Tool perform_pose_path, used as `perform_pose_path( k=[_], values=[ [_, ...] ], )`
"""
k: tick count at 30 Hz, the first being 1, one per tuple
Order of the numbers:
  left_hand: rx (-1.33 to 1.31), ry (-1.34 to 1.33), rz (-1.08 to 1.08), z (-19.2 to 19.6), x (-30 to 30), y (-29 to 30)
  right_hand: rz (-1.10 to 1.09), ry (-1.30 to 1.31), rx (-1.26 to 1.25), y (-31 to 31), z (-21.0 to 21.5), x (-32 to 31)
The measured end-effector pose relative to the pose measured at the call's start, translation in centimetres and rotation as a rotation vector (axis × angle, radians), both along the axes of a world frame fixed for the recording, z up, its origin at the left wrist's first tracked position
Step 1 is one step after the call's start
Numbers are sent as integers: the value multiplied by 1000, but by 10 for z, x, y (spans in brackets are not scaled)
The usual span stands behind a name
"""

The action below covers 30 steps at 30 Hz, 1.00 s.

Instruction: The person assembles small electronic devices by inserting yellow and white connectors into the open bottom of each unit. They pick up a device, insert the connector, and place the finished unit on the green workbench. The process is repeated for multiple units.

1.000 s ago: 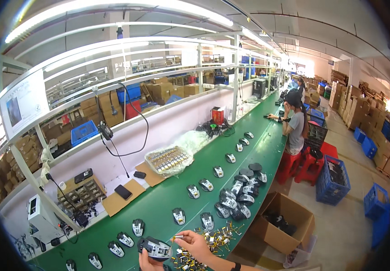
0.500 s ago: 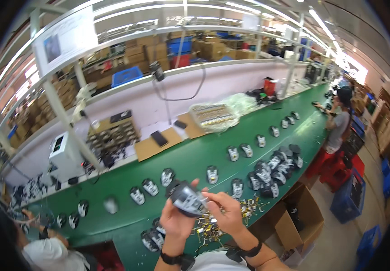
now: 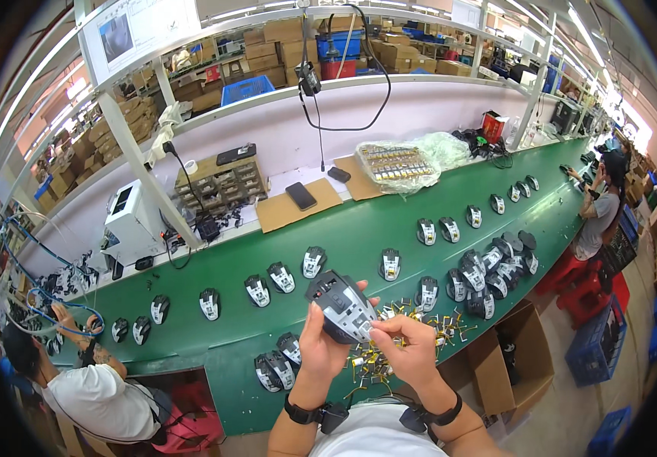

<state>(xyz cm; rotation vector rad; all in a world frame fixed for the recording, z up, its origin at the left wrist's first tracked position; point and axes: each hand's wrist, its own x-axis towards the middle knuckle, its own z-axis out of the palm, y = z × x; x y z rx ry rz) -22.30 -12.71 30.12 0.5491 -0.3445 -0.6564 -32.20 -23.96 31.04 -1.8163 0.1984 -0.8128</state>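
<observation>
A black and grey computer mouse point(image 3: 338, 303) with its casing partly uncovered rests tilted in my left hand point(image 3: 319, 349), whose fingers wrap round its side. At its near right end, the fingers of my right hand point(image 3: 406, 350) are pinched together against the mouse; whatever lies between the fingertips is hidden. Under and behind my hands spreads a heap of small batteries with wires point(image 3: 449, 326). Several similar mice point(image 3: 275, 370) lie together left of my left wrist. A larger pile of mice point(image 3: 488, 276) is to the right of the batteries.
Spaced mice point(image 3: 257, 290) line the green bench point(image 3: 328, 236). Behind stand a phone point(image 3: 300, 196) on cardboard, a bagged tray of batteries point(image 3: 397, 164) and a drawer organizer point(image 3: 222, 183). An open carton point(image 3: 507, 373) is at right. Co-workers sit at left point(image 3: 100, 396) and far right point(image 3: 601, 213).
My view has shifted, so the bench scene appears farther right. The mouse stays in my left hand, and my right fingers remain at its near end. The left co-worker shows more fully.
</observation>
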Motion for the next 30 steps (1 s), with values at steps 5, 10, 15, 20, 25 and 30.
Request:
perform_pose_path(
  k=[5, 10, 15, 20, 25, 30],
  values=[
    [79, -9, 57, 3, -2, -3, -181, -14, -75, 9, -17, 3],
    [47, 80, -26, -11, 9, 5, 33, -6, 20, 8, -20, -1],
    [91, 41, 5, -14, 13, 7, 46, 49, -104, 2, -16, -2],
    [84, 170, -88, -18, 14, 9, 19, 1, -74, 7, -16, 2],
    [111, 195, -60, -23, 12, 8, -13, -113, -251, 13, -22, 6],
    [128, 112, -84, -25, 23, 19, 122, -44, -286, 9, -16, 7]
  ],
)
